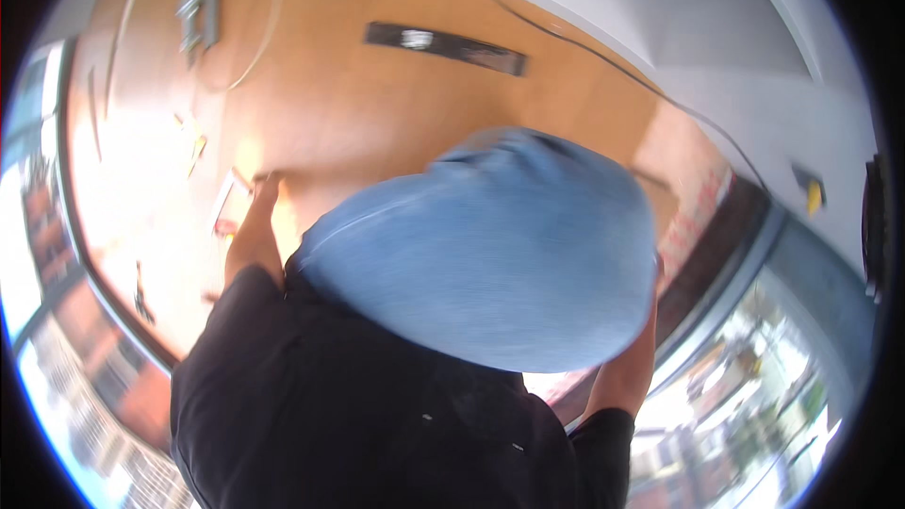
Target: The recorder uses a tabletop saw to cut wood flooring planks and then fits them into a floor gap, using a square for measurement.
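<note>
My left hand (268,188) reaches down to the orange-brown wooden floor (320,104). It is beside a small pale, frame-like thing (226,200) with a red part at its lower end. Motion smears its fingers, so whether it grips anything does not show. My right forearm (627,363) runs along the outside of my bent leg in blue jeans (490,254). Only a sliver of my right hand (659,269) shows at the edge of the leg; its fingers are hidden.
A long dark strip (443,47) with a white patch lies ahead. Far left are a grey metal piece (200,19) and a small yellow item (196,153). A dark cable (603,52) runs along the white wall (698,28). Windows flank both sides.
</note>
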